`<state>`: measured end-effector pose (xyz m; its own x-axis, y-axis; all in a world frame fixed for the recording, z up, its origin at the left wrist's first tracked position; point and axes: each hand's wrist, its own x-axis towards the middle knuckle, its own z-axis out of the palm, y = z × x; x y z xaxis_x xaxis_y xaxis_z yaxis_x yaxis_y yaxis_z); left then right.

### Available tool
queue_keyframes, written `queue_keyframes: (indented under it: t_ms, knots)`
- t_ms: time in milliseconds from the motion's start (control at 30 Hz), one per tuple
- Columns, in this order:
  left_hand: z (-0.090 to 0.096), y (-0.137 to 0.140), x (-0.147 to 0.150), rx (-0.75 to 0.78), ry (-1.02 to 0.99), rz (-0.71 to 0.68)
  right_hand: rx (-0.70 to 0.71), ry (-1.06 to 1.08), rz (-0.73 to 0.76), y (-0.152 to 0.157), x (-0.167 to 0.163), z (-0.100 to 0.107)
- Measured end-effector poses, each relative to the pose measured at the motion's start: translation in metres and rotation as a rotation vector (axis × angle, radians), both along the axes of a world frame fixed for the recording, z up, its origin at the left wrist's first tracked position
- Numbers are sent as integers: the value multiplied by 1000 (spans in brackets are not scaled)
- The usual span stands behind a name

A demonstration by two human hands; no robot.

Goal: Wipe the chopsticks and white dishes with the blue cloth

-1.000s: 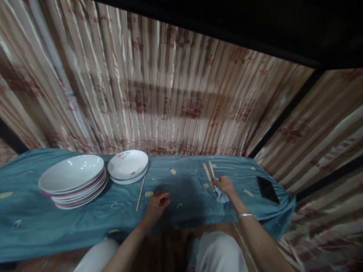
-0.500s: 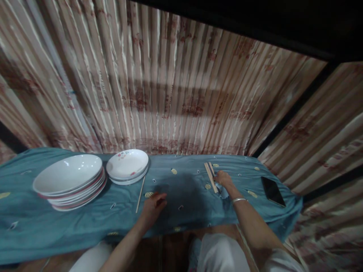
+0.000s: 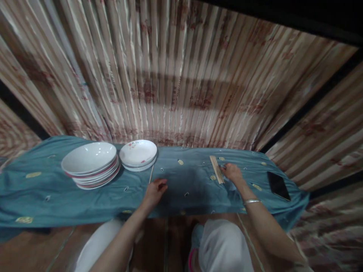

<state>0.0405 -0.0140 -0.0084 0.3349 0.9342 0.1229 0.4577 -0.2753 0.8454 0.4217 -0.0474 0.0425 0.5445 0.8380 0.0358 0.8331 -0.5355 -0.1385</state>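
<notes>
My right hand (image 3: 231,172) is at the right side of a small row of wooden chopsticks (image 3: 217,169) lying close together on the cloth. Its thumb and fingers are drawn together at their edge; exactly how many sticks they touch is hidden. A silver bangle (image 3: 252,201) circles that wrist. My left hand (image 3: 155,190) hovers low over the cloth, fingers loosely curled and apart from the thumb, with nothing visible in it. One single chopstick (image 3: 151,174) lies just beyond it, its near end hidden behind the hand.
A stack of large white bowls (image 3: 89,160) with red rims stands at the left. Beside it is a stack of white floral plates (image 3: 138,154). A black phone (image 3: 278,185) lies at the right end of the teal tablecloth (image 3: 184,207). Patterned curtains (image 3: 176,75) hang behind.
The chopsticks on the right, earlier uneven with a gap between them, now lie side by side and more even. My right hand stays beside them. The view has shifted slightly.
</notes>
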Motion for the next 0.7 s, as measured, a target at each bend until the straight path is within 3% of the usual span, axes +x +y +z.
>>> queue_keyframes:
  t_ms: [100,167,233,367,467,567,700]
  knots:
    - [2,2,-10,47,50,61,213,362,49,-2,-30,5]
    - [4,3,-18,97,94,112,421,838,27,-2,-61,3]
    - [6,4,-27,131,164,161,543,1359,20,-1,-96,-4]
    - [7,4,-42,134,333,224,600,2039,21,0,-158,-24]
    - [4,3,-46,88,398,213,553,2255,34,0,-185,-40]
    - [3,5,-45,10,295,242,523,2271,24,3,-196,-55]
    - [5,10,-45,-81,141,293,631,2295,12,13,-195,-68]
